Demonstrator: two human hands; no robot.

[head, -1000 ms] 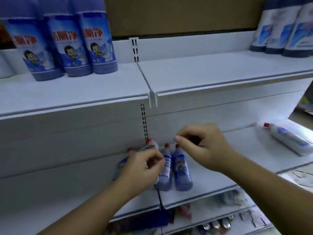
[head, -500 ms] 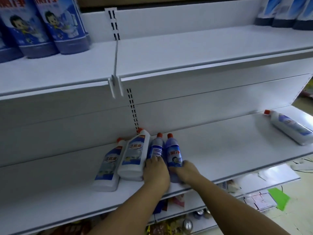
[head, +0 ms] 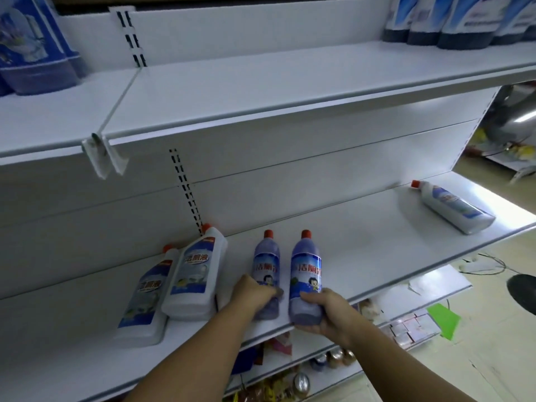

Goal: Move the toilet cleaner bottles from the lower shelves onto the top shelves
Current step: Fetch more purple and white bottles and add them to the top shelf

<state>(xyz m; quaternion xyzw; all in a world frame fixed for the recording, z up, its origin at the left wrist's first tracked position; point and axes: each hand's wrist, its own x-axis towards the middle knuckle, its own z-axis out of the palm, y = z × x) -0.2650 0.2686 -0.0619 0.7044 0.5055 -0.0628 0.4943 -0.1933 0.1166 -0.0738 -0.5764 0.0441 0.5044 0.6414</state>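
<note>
Left hand gripped the left blue bottle, right hand the right blue bottle, both at the lower shelf front. Two white bottles lay touching just left; a third white bottle lay well apart rightward.

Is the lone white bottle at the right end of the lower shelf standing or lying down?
Lying down. The white bottle rests on its side on the lower shelf, red cap toward the back panel.

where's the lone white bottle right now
Head view: the lone white bottle lies on its side at the far right of the lower shelf, cap toward the back panel, well right of the blue bottle in the right hand.
</note>
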